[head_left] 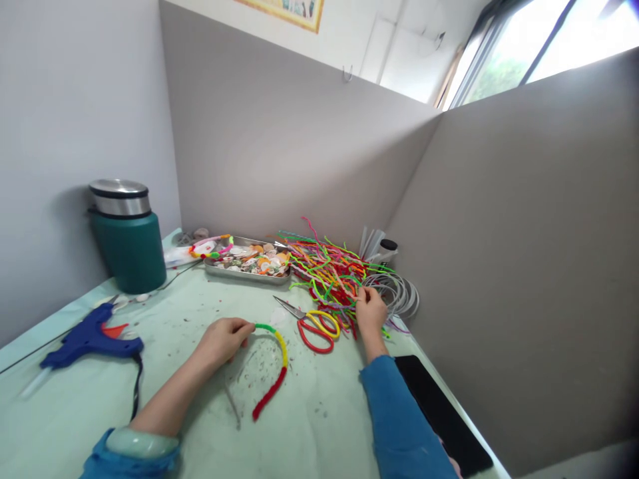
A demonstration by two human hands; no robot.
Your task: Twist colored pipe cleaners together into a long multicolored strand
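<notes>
My left hand (224, 339) is closed in a pinch on a curved hoop (283, 352) wrapped in green, yellow and red pipe cleaner. A thin grey bare end of it seems to hang below the hand. My right hand (370, 309) is closed at the near right edge of a tangled heap of coloured pipe cleaners (329, 266), its fingertips pinching a pale pink one. Between the hands lie scissors (314, 326) with red and yellow handles, blades apart.
A metal tray (249, 274) of small decorative pieces stands at the back, beside a finished-looking colourful hoop (212, 254). Coiled grey tubing (412, 299) is at right, above a black flat object (439, 416). A blue glue gun (92, 336) and green flask (128, 249) are at left.
</notes>
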